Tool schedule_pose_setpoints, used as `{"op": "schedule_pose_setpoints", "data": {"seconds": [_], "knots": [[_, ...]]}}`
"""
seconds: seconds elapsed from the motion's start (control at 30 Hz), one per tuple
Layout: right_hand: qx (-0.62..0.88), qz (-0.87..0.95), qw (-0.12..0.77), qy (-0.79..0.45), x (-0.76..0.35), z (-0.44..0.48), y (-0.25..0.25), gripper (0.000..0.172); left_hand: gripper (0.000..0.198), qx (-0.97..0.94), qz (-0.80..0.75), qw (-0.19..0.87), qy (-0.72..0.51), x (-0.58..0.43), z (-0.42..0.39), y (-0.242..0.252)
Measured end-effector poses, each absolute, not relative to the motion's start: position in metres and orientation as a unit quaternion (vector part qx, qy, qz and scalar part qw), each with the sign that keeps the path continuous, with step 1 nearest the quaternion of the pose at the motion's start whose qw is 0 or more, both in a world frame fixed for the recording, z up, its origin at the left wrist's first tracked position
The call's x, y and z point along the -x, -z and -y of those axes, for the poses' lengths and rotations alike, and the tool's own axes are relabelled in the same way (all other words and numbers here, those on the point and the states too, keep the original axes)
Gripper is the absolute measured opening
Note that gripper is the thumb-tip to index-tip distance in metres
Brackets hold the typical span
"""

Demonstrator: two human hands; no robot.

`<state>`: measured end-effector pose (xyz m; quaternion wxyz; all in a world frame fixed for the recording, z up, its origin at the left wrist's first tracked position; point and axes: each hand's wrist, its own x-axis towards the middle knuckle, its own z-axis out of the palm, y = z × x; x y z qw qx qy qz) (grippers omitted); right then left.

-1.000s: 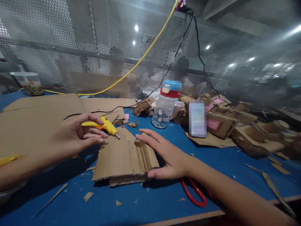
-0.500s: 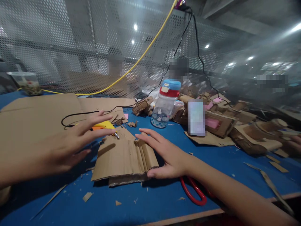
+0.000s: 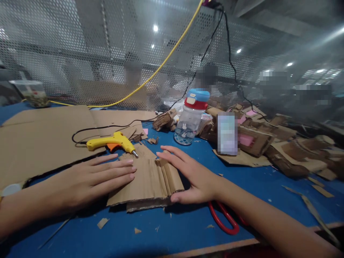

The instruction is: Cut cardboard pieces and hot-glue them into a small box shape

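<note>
A folded piece of corrugated cardboard (image 3: 146, 181) lies on the blue table (image 3: 174, 233) in front of me. My left hand (image 3: 91, 181) lies flat on its left side, fingers stretched out. My right hand (image 3: 192, 175) rests open against its folded right edge, thumb at the near corner. A yellow hot glue gun (image 3: 111, 141) lies just behind the cardboard piece, its nozzle pointing right, with neither hand on it.
Large cardboard sheets (image 3: 40, 136) cover the left of the table. A clear bottle with a blue and red lid (image 3: 190, 118) stands behind. Cardboard scraps and boxes (image 3: 268, 143) pile at the right. Red-handled scissors (image 3: 223, 218) lie under my right wrist. A perforated metal screen (image 3: 107, 53) closes the back.
My left hand let go of the glue gun, which now lies on the table, and came down flat on the cardboard piece. My right hand stayed in place.
</note>
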<state>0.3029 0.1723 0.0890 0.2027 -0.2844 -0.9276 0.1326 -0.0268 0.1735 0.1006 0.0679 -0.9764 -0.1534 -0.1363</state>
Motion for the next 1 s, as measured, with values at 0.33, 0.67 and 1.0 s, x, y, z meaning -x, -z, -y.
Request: {"op": "schedule_pose_setpoints", "data": {"seconds": [0.33, 0.67, 1.0], "knots": [[0.275, 0.929, 0.209, -0.133, -0.303, -0.173, -0.087, 0.092, 0.076, 0.978, 0.163, 0.065, 0.11, 0.022, -0.175, -0.094], [0.273, 0.929, 0.207, -0.14, -0.303, -0.173, -0.088, 0.092, 0.073, 0.968, 0.195, 0.033, 0.157, 0.009, -0.165, -0.095], [0.272, 0.926, 0.216, -0.145, -0.301, -0.173, -0.087, 0.091, 0.073, 0.975, 0.182, 0.035, 0.126, 0.009, -0.166, -0.1]]}}
